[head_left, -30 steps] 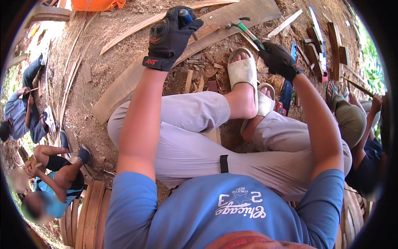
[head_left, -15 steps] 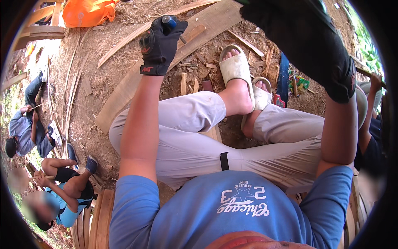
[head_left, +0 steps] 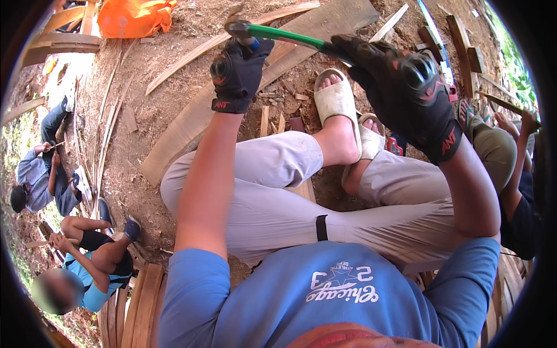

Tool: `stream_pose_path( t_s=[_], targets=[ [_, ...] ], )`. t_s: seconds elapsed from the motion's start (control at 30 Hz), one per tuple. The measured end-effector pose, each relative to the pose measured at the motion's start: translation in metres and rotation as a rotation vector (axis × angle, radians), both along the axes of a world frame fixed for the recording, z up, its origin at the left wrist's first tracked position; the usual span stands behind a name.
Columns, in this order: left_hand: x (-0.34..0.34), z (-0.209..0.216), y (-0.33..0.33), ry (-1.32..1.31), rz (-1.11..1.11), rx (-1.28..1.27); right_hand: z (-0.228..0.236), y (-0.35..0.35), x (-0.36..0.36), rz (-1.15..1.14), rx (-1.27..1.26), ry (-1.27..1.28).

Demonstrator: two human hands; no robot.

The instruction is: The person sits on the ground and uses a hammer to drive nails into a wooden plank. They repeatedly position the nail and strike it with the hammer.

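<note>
Both my hands wear black gloves. My left hand [head_left: 237,75] is closed around a chisel-like tool with a blue handle [head_left: 253,45]; its lower end is hidden now. It stays over a wide wooden plank [head_left: 191,124] on the ground. My right hand [head_left: 406,93] grips the dark end of a hammer [head_left: 284,33] with a green shaft. The hammer's head lies at the top of the blue handle, but I cannot tell whether they touch.
An orange bag [head_left: 133,18] lies at the far left. Wood offcuts [head_left: 461,49] lie at the far right, a red-ended blue tool [head_left: 438,40] beside them. Two people sit at the left, holding thin pieces. Another person's arm [head_left: 516,174] shows at the right edge. Boards [head_left: 139,307] lie near left.
My right hand has come down from its raised place, bringing the hammer into view at the blue handle. My left hand keeps its hold. The whole view has shifted slightly.
</note>
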State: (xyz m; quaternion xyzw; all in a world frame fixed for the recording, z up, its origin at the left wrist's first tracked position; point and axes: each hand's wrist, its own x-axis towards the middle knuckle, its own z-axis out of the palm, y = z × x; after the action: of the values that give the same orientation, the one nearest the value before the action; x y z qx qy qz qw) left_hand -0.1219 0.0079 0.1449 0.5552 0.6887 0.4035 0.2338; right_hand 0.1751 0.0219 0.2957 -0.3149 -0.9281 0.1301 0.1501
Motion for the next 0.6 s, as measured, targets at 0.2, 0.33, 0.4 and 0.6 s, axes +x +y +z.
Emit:
stream_pose_path(
  t_s=[0.2,0.33,0.4,0.6],
  targets=[
    [-0.001,-0.002,0.000,-0.004,-0.015,0.025,0.033,-0.011,0.018,-0.097,0.010,0.005],
    [0.005,0.007,-0.001,-0.032,0.034,-0.061,0.013,-0.009,0.006,-0.081,-0.008,0.007],
    [0.005,0.008,0.000,-0.053,0.054,-0.072,0.009,-0.007,0.000,-0.100,-0.019,-0.131],
    [0.001,0.005,-0.001,-0.085,0.002,-0.012,0.016,-0.011,-0.010,-0.117,0.083,0.045]
  ],
)
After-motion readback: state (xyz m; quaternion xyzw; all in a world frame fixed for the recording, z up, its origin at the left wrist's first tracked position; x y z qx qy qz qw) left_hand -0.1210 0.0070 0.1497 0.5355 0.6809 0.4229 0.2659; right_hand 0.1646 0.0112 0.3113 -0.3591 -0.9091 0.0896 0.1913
